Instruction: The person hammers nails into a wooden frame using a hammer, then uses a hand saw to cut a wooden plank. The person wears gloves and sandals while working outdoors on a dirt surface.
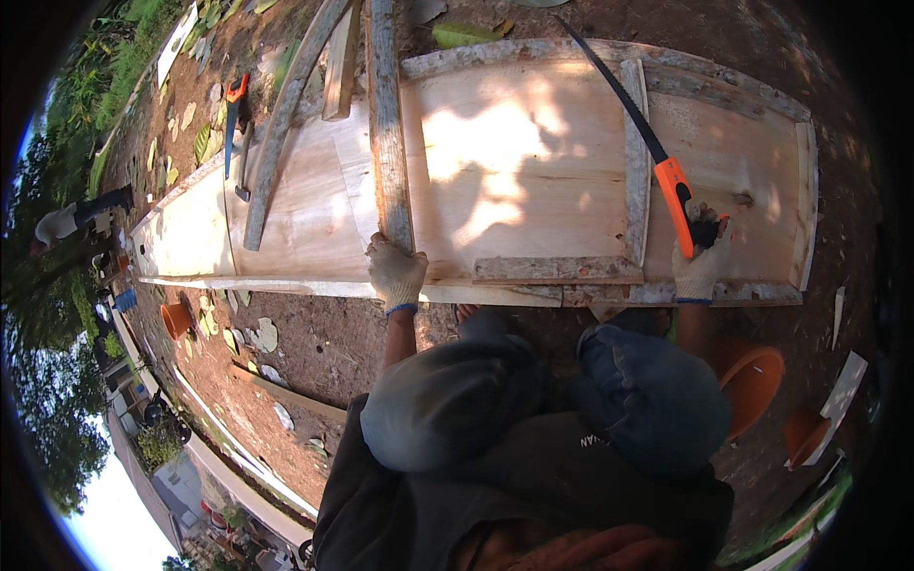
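Observation:
A long wooden panel (571, 219) with rough wood strips along its edges lies on the ground in front of me. My left hand (395, 271), in a knitted glove, is closed round the near end of a long rough-barked wood strip (386, 152) that crosses the panel. My right hand (703, 259), also gloved, grips the orange and black handle of a pruning saw (674, 195). Its long dark blade points away from me, to the upper left, over a crosspiece (636, 162) of the frame. The handle partly hides my right fingers.
On the left lie a second saw with an orange handle (236, 90) and a hammer (244, 181). Another long strip (295, 124) slants over the panel. Terracotta pots (762, 381) stand at the right. A person (71, 221) is at far left. Fallen leaves dot the soil.

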Available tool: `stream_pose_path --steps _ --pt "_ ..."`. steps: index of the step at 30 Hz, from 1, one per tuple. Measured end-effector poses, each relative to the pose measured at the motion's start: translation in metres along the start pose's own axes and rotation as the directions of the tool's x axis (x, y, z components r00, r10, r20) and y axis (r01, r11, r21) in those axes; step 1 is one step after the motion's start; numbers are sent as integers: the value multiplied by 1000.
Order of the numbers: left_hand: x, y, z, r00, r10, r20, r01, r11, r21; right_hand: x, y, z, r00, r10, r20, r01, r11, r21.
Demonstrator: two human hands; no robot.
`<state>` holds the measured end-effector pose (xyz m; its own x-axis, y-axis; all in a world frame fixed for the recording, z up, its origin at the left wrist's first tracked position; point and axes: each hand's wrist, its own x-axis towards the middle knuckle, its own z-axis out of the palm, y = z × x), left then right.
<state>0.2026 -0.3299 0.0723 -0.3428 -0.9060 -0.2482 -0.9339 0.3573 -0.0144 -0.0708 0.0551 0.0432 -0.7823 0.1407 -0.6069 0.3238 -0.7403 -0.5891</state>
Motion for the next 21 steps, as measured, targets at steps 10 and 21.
stream_pose_path --steps 10,21 --pt "-21 -89 1 893 246 376 199 534 -822 36 -3 -45 821 260 508 -360 927 107" --pt "-203 -183 -40 803 179 568 484 358 -798 71 -19 -59 938 145 316 76 802 -593"
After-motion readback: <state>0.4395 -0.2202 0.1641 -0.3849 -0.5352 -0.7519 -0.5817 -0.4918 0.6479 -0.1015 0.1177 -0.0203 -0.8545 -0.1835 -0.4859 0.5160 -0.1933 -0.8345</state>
